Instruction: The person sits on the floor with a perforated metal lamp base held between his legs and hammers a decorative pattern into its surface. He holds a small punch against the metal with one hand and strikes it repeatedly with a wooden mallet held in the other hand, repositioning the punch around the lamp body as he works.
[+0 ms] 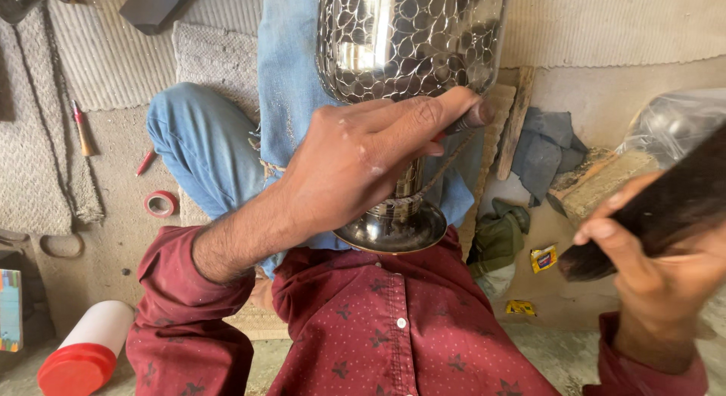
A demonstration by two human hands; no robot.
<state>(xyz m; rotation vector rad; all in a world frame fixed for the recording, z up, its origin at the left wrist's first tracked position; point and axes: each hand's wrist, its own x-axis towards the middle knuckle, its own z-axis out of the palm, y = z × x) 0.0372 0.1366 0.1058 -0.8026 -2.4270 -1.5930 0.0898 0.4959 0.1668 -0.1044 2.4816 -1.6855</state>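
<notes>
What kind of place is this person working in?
Probably a floor-level metal craft workshop. The left hand holds a tool against a patterned metal vase resting on the lap, the right hand grips a dark mallet, and woven mats cover the ground.

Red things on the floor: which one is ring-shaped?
The roll of red tape, a flat open ring; the red marker is a thin stick, the red bottle cap a solid disc.
</notes>
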